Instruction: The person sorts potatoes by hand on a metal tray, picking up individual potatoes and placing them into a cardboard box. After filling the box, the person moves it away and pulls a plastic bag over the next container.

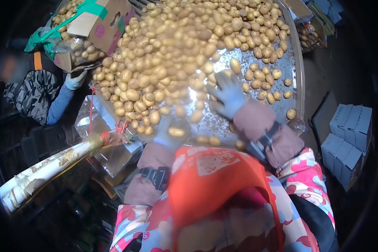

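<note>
My right hand [229, 95], in a pale glove, lies over the metal sorting table [235, 130] with its fingers spread. Nothing is gripped in it, and a potato [235, 65] sits just beyond the fingertips. At the table's near edge, my left hand [168, 133] is gloved too and smeared by motion. One potato [176, 132] overlaps that hand, though I cannot tell whether the fingers hold it. A large heap of potatoes [155, 63] spreads over the far and left side, partly blurred in the middle.
On the left, another person's gloved hand [75, 80] touches a cardboard box [92, 29] with green tape, beside bagged potatoes. A thick white roll [50, 170] juts in at lower left. Stacked light-blue boxes [344, 143] stand on the right, beyond the table's raised rim [299, 63].
</note>
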{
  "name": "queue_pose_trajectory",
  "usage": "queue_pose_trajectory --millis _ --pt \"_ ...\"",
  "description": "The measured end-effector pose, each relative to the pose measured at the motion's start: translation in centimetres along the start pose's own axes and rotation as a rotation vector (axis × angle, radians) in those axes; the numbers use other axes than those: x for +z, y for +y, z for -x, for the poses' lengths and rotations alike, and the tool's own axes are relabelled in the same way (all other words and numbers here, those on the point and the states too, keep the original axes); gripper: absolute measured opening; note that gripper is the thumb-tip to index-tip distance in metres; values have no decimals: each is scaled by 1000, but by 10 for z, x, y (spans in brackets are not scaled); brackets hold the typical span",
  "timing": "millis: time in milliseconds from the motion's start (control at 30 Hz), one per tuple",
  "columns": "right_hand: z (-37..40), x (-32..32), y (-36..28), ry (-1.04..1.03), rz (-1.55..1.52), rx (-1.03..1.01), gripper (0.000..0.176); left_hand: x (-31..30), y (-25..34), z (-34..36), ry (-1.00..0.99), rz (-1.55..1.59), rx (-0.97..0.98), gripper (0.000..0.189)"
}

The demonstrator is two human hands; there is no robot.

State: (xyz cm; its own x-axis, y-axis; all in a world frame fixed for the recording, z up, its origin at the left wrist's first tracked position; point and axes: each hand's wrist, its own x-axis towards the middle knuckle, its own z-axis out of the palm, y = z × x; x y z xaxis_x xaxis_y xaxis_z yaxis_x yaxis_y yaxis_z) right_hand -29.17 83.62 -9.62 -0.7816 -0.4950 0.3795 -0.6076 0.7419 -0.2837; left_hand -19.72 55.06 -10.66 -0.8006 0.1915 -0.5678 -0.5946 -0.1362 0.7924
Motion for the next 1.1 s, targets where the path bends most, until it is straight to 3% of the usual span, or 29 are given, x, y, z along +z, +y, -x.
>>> queue_pose_trajectory --millis 67,100,167,200,233,267,400,467,533,600,700,867,967,1067,1100 --pt "21 -16 -12 -133 -122 -58 55 -24 12 16 64 406 -151 20" --pt "27 -24 -10 -207 -183 -89 52 -33 20 27 107 253 -181 22" --pt "27 -34 9 -377 -399 300 46 -44 26 41 133 266 -244 29" --pt "21 -36 28 -449 -501 497 43 -51 26 40 119 433 -259 34" --pt "12 -30 61 -274 -394 416 40 -57 26 39 107 601 -270 39" --pt "-1 -23 98 -104 -288 330 37 -59 21 34 239 480 -229 41" --pt "-69 -58 181 -223 270 697 58 -12 46 36 541 235 -108 46" --pt "-56 -37 216 -400 580 598 61 -47 12 27 375 442 -161 46" --pt "-50 -14 217 -341 549 613 62 -56 5 25 304 488 -180 47" --pt "-28 -8 209 -51 173 753 60 -54 4 22 311 467 -194 48" --pt "-5 -49 115 -317 365 432 52 -53 6 21 331 442 -239 49" --pt "72 -62 70 -290 164 442 43 -43 23 26 291 423 -275 48" --pt "84 -76 86 -394 140 495 29 -66 1 13 136 517 -272 49" --pt "24 -76 96 -111 115 353 21 -41 29 25 280 372 -317 48" --pt "0 -62 102 -111 -51 436 22 -40 29 24 281 351 -323 48"
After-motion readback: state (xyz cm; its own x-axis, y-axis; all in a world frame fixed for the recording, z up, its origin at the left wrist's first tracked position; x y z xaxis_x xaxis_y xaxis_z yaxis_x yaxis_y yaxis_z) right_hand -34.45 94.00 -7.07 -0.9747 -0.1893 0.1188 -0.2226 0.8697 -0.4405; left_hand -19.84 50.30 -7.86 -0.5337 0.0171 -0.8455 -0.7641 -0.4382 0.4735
